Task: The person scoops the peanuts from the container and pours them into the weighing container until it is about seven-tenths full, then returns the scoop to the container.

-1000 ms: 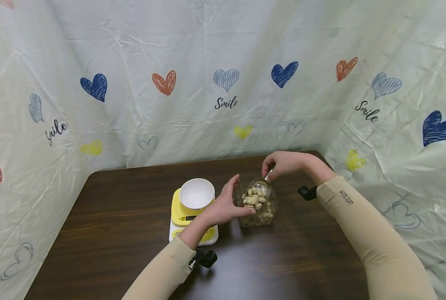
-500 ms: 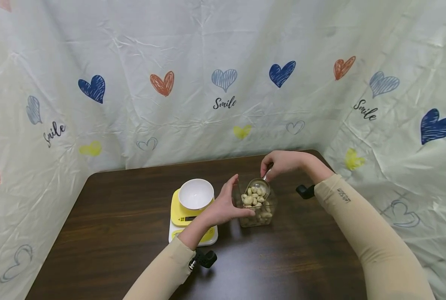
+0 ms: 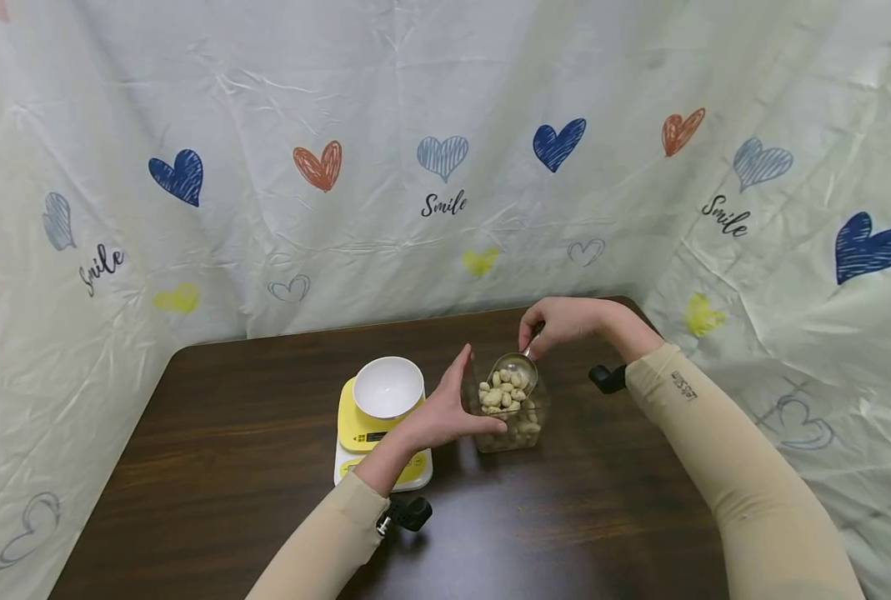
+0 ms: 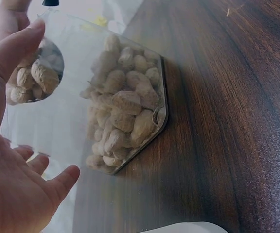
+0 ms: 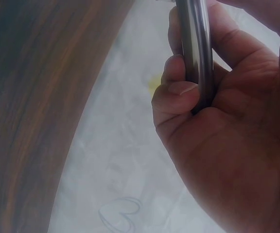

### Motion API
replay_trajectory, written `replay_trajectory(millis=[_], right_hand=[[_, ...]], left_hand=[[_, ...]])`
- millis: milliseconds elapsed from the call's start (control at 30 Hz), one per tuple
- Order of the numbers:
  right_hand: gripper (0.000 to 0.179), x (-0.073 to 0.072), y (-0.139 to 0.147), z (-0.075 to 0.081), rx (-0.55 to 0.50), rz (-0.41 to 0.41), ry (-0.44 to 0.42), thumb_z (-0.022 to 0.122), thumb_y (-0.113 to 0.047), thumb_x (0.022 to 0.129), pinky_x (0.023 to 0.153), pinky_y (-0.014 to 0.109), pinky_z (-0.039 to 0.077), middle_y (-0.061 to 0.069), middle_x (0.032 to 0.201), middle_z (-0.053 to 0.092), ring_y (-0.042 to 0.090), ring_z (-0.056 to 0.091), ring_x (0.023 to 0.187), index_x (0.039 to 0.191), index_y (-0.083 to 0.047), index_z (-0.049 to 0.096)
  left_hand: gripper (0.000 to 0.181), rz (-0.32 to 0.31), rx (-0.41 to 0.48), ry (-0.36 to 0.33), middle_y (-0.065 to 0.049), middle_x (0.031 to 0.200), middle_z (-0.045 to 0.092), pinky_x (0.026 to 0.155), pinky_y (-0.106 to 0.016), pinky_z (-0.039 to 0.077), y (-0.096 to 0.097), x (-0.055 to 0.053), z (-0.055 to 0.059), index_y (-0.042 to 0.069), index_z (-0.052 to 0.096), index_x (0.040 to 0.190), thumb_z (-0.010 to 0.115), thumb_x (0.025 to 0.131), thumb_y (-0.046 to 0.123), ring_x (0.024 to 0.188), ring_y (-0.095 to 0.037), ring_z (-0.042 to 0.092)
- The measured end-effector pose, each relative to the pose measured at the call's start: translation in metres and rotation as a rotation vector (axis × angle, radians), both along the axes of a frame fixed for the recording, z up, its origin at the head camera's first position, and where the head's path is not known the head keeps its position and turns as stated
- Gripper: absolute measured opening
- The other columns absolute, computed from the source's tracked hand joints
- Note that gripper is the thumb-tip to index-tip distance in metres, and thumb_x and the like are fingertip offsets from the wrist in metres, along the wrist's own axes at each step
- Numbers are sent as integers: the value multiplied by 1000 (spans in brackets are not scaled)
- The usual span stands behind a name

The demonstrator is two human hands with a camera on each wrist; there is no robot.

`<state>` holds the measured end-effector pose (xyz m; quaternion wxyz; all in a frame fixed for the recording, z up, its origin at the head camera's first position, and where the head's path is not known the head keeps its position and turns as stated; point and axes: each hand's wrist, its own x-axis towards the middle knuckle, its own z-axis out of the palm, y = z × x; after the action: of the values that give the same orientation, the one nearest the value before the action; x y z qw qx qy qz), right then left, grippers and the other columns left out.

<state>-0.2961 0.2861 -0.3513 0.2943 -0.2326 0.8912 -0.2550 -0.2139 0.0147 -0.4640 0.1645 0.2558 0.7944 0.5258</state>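
A clear plastic container [image 3: 508,439] of unshelled peanuts [image 4: 125,102] stands on the table. My left hand [image 3: 445,412] is spread against its left side, thumb along the near rim and the other fingers stretched toward the back. In the left wrist view, the thumb [image 4: 26,41] lies at the rim and the fingers look fairly straight. My right hand [image 3: 565,321] grips the handle of a metal scoop [image 3: 518,363], fingers curled round it in the right wrist view. Heaped with peanuts, the scoop's bowl tilts inside the container's mouth.
A yellow and white kitchen scale [image 3: 350,429] stands left of the container, partly behind my left hand and forearm. On it sits a white bowl [image 3: 388,388]. The dark wooden table [image 3: 227,467] is backed by a white curtain [image 3: 370,100] with hearts.
The head view has swung slightly right. Peanuts have shifted a little in the scoop, which stays at the container's mouth. Both hands keep nearly the same positions.
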Motion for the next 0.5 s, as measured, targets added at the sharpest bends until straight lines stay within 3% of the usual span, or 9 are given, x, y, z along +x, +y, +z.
replay_trajectory(millis=[500], right_hand=[[16,-9,6,10,6,16,-9,75,-20,91,81,40,48,7,107,65,24,57,91,105,-11,73]], left_hand=[[129,1,-14,-23,0,170,10,117,-50,28,-1,0,2,36,-3,164,90,76,46,153,-18,15]])
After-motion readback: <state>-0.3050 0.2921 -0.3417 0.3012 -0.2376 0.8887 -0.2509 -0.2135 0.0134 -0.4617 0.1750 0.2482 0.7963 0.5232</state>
